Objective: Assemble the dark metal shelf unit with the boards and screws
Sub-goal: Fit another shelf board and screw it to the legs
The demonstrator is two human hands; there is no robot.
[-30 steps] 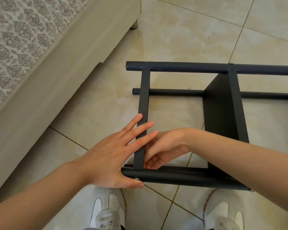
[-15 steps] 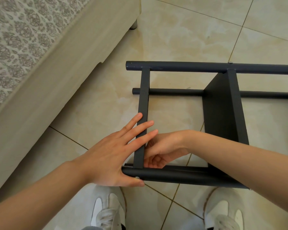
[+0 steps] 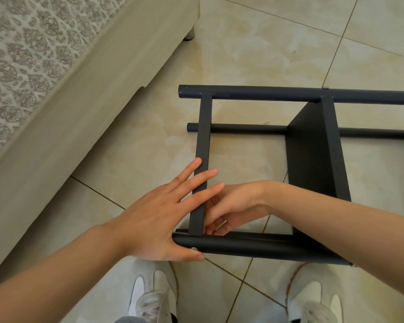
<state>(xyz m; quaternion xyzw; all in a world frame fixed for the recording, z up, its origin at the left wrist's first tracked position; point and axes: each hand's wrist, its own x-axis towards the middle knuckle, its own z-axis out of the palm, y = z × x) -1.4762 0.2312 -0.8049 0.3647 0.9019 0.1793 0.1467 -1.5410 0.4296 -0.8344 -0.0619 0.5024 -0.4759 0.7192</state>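
Note:
The dark metal shelf unit lies on its side on the tiled floor. Its near tube (image 3: 254,245) runs left to right just in front of my feet, and its far tube (image 3: 266,95) lies parallel beyond. A flat end bar (image 3: 203,136) joins them at the left, and a dark board (image 3: 313,155) stands between them further right. My left hand (image 3: 154,220) lies flat on the end bar with fingers spread, its thumb against the near tube beside a small screw head (image 3: 193,248). My right hand (image 3: 233,206) reaches inside the frame, fingers curled at the bar-to-tube joint; what they touch is hidden.
A beige bed base (image 3: 79,101) with a patterned cover runs diagonally along the left, close to the frame's end. My two white shoes (image 3: 149,297) (image 3: 313,299) stand right under the near tube. A third tube (image 3: 243,128) lies lower, on the floor side.
Both hands stay at the near left corner. My right hand's fingers have shifted slightly at the joint; the frame has not moved.

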